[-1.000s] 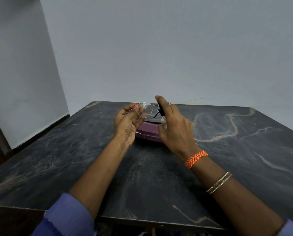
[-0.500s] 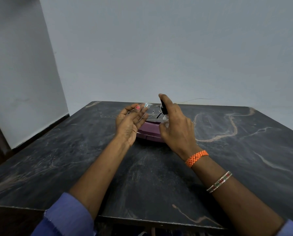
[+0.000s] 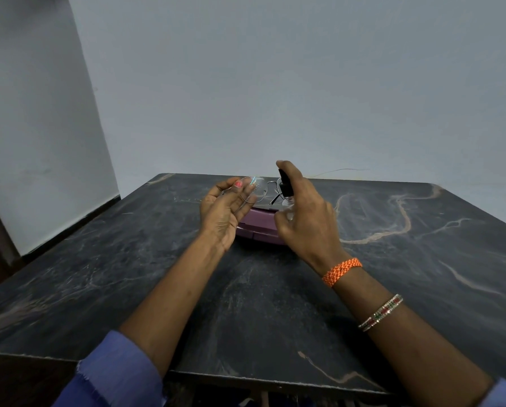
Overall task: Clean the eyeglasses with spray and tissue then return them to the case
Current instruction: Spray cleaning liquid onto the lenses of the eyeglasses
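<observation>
My left hand (image 3: pixel 224 210) holds thin wire-framed eyeglasses (image 3: pixel 256 190) by their left lens, lifted above the table. My right hand (image 3: pixel 304 218) grips a small clear spray bottle (image 3: pixel 287 198) with a black nozzle, index finger resting on top, the nozzle close to the right side of the glasses. A purple eyeglass case (image 3: pixel 256 226) lies on the table just behind and between both hands, partly hidden by them. No tissue is visible.
A dark marble table (image 3: pixel 128 274) fills the view, its front edge near me. Pale walls stand behind and to the left, and a thin wire lies at the far edge (image 3: pixel 343 170).
My right index finger has lifted slightly on the spray nozzle and the bottle has shifted a little. My left hand keeps the glasses in about the same place.
</observation>
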